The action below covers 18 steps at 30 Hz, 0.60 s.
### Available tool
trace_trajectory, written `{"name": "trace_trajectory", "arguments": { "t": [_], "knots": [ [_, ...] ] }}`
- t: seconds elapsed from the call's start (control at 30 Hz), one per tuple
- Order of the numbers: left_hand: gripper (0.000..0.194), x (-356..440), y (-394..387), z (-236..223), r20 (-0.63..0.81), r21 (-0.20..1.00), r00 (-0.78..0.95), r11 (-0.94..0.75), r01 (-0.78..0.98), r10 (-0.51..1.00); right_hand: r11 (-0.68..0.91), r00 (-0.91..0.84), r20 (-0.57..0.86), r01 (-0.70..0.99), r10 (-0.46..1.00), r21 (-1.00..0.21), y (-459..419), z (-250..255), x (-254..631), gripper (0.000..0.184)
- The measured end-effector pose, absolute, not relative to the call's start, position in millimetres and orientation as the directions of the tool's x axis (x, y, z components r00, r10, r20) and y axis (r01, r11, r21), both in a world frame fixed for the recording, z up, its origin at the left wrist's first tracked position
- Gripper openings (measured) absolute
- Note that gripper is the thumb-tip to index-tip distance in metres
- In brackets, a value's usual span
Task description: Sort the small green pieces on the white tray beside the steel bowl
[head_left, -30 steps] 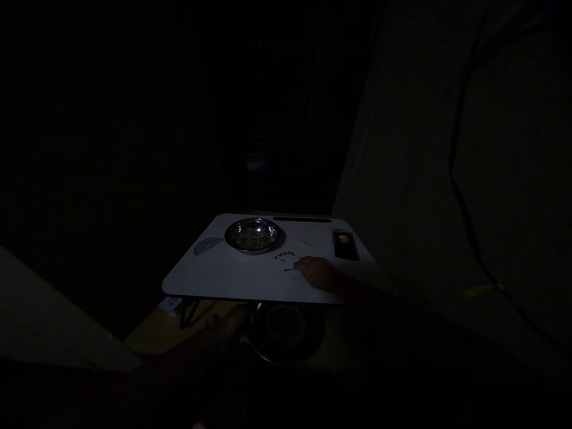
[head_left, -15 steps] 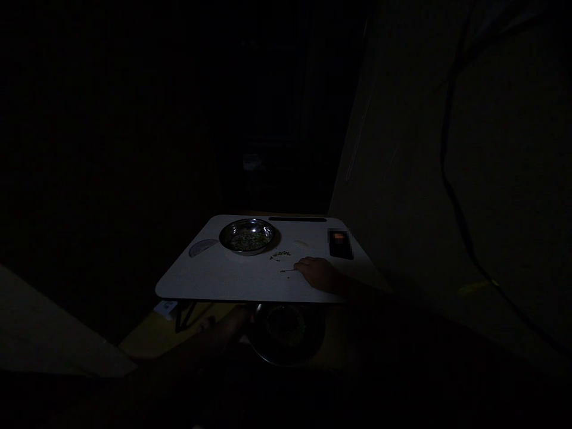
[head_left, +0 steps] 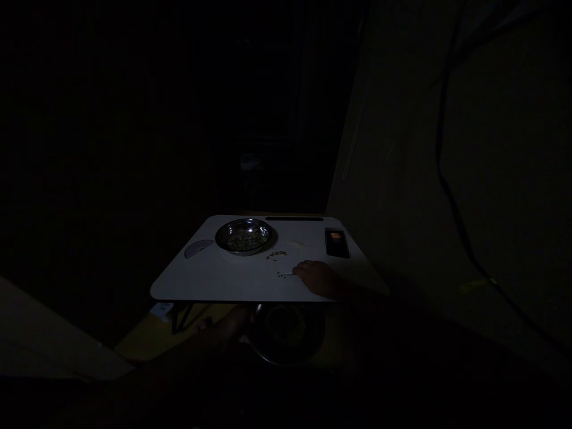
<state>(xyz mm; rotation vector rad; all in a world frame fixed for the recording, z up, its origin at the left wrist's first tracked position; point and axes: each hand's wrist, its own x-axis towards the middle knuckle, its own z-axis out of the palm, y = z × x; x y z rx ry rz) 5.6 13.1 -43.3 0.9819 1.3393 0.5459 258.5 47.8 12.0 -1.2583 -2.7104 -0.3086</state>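
The scene is very dark. My right hand (head_left: pixel 318 277) rests on a small white lap table (head_left: pixel 223 280), fingers curled with their tips beside a thin pale sliver (head_left: pixel 286 274). A few small greenish bits (head_left: pixel 277 254) lie just beyond it. A steel bowl (head_left: pixel 243 236) with greenish grains stands at the table's far middle. Below the table's front edge my left hand (head_left: pixel 230 329) grips the rim of a second, darker bowl (head_left: pixel 288 332) that also holds grains.
A dark phone (head_left: pixel 336 242) lies at the table's far right corner, and a slot (head_left: pixel 294 219) runs along the far edge. A pale half-round mark (head_left: pixel 199 247) sits at the left. A wall with a hanging cable (head_left: pixel 447 179) stands on the right.
The view has drifted slightly, so the table sits a little further left. My right hand has pulled the pale sliver a bit nearer. My left hand stays at the lower bowl.
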Motion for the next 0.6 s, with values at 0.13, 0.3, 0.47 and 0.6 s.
{"name": "trace_trajectory", "arguments": {
  "t": [0.13,0.3,0.47,0.6],
  "knots": [
    [0.009,8.5,15.4,-45.0,-0.572,0.818,0.177,0.540,0.198,0.801,0.636,-0.646,0.187,0.763,0.740,0.117,43.7,13.1,257.7,0.027],
    [0.011,11.6,14.0,-44.5,-0.552,0.830,0.143,0.526,0.186,0.821,0.635,-0.645,0.154,0.764,0.748,0.117,36.7,17.1,254.2,0.027],
    [0.015,12.0,14.4,-44.2,-0.556,0.828,0.167,0.525,0.199,0.814,0.651,-0.661,0.146,0.750,0.736,0.119,30.0,19.1,251.1,0.028],
    [0.011,14.2,12.7,-39.2,-0.550,0.834,0.217,0.517,0.193,0.806,0.663,-0.671,0.159,0.741,0.724,0.109,29.8,17.6,250.7,0.028]
  ]
}}
